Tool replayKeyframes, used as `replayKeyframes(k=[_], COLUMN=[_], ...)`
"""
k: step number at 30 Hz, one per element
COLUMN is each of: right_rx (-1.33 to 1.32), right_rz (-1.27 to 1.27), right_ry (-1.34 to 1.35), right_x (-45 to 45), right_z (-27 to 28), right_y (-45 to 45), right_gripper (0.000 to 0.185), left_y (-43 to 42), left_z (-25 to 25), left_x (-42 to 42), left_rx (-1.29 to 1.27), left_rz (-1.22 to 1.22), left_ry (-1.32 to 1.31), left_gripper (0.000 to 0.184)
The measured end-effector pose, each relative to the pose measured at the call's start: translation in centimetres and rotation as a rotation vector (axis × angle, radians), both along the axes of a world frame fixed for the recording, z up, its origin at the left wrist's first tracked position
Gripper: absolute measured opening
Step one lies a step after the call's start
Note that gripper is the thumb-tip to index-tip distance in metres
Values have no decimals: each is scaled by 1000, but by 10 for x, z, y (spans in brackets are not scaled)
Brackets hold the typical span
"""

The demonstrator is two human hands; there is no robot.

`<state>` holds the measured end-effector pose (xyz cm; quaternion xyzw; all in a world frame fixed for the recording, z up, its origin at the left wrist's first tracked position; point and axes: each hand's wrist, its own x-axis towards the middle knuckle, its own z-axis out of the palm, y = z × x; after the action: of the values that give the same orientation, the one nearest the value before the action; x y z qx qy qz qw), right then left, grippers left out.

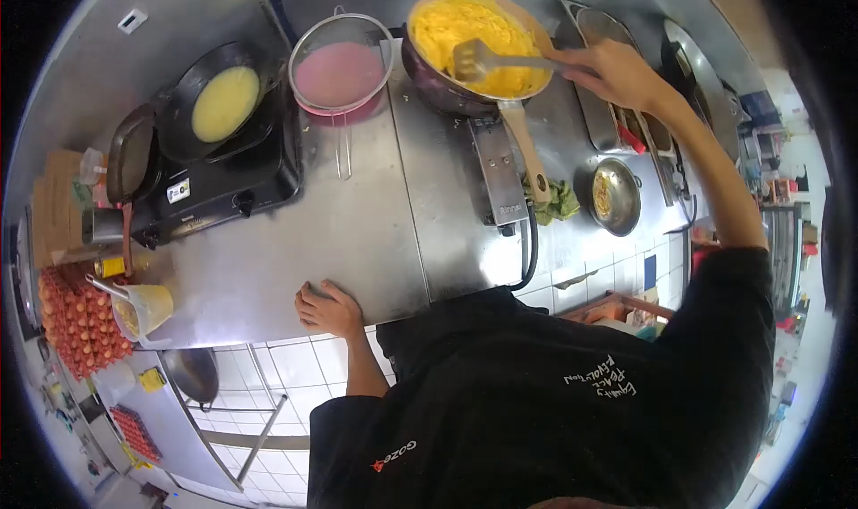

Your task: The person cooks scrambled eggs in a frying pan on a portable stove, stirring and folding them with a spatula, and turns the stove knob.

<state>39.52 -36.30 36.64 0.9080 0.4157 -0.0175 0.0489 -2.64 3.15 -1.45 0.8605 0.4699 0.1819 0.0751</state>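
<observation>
My right hand is closed round the handle of a slotted spatula. The spatula's head rests in soft yellow food, like scrambled egg, inside a deep pan. That pan sits on a burner, its beige handle pointing toward me. Nothing is held in my left hand, which lies on the front edge of the steel counter with its fingers apart.
A frying pan with a pale yellow round is on the black stove. A strainer covers a pink bowl. Egg trays and a tub stand left. A small metal bowl and a green cloth lie right.
</observation>
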Motion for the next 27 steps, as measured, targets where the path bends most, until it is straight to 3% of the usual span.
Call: replayKeyframes(k=[3, 5, 9, 12, 14, 16, 18, 20, 23, 26, 27], right_rx=[-157, -423, -330, -226, -178, -14, -44, -61, 3, 129, 140], right_rz=[150, 310, 144, -61, -283, -300, -312, -325, -238, -322, -338], right_ry=[-25, -124, -256, -337, -82, 107, 282, 376, 196, 110, 110], right_x=[-3, 7, 32, 53, 73, 89, 58, 46, -5, 34, 27], right_z=[16, -2, -55, -66, -60, -47, 4, 4, -31, -80, -65], right_y=[9, 36, 86, 89, 72, 33, 20, -10, 13, 14, 15], right_gripper=[40, 57, 63, 54, 31, 35, 40, 38, 37, 37, 37], left_y=[1, 1, 0, 1, 0, 2, -1, 0, -1, -1, 4], left_z=[3, 4, 6, 3, 3, 1, -1, 2, 5, 9, 8], left_x=[1, 2, 2, 1, 1, 1, -4, 2, 3, 2, 3], left_rx=[-19, -23, -26, -42, -37, -32, -33, 27, 39, -15, -5], left_rz=[-3, -6, -7, -11, 1, -1, 8, -5, -1, -10, -26], left_ry=[2, 3, 9, 5, -6, -11, -15, -3, 5, 10, 10], left_gripper=[50, 50, 50, 51, 51, 51, 51, 50, 50, 50, 50])
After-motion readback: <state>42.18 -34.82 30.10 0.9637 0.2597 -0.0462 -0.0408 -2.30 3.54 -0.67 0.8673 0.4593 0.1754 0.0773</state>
